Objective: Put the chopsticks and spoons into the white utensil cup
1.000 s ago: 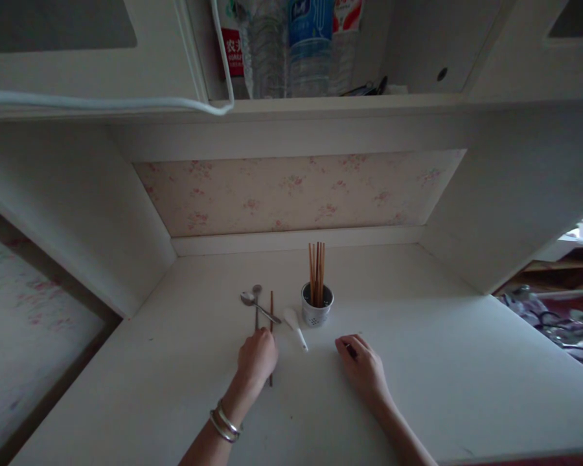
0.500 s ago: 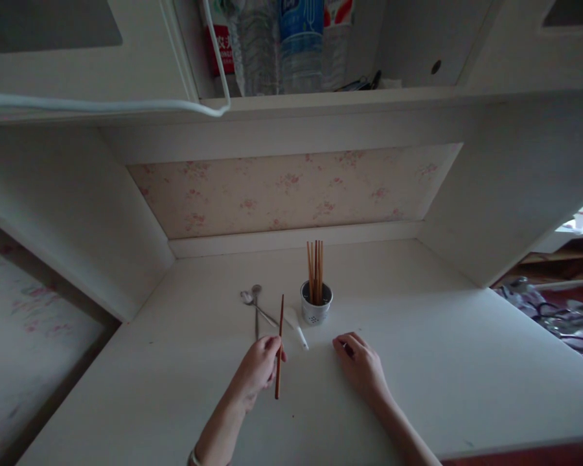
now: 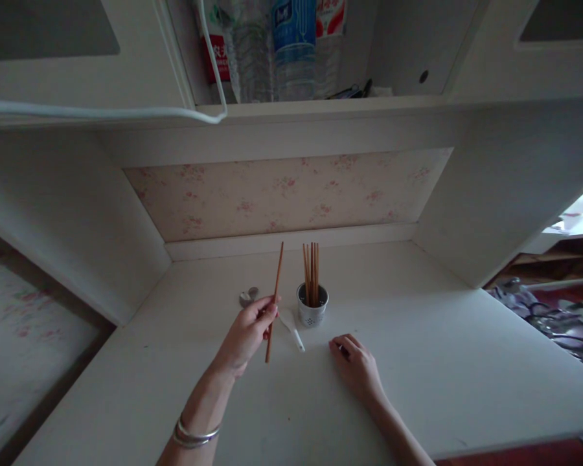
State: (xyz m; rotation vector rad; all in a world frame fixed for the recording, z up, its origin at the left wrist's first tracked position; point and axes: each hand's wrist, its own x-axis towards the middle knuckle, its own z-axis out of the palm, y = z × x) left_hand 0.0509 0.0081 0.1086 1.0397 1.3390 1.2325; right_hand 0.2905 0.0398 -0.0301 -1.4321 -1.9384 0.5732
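My left hand [image 3: 247, 334] holds a single brown chopstick [image 3: 277, 265] lifted off the white desk [image 3: 442, 362], tilted with its top end leaning right toward the cup. A small white perforated cup [image 3: 312, 307] stands just right of it with several brown chopsticks [image 3: 311, 265] upright inside. A white spoon [image 3: 291, 326] lies on the desk between my hand and the cup. Two metal spoons [image 3: 248, 296] lie behind my left hand, partly hidden by it. My right hand [image 3: 357, 366] rests palm down on the desk, fingers curled, holding nothing that I can see.
A shelf above holds plastic water bottles [image 3: 291, 45] and a red carton [image 3: 216, 55]. A white cable [image 3: 102, 111] runs along the shelf edge. Floral paper covers the back wall [image 3: 286, 194]. White side panels close in the desk left and right; clutter lies at the far right [image 3: 554, 310].
My left hand picked the chopstick up from the desk and raised it up and toward the cup, tilting it more upright. My right hand stayed flat on the desk.
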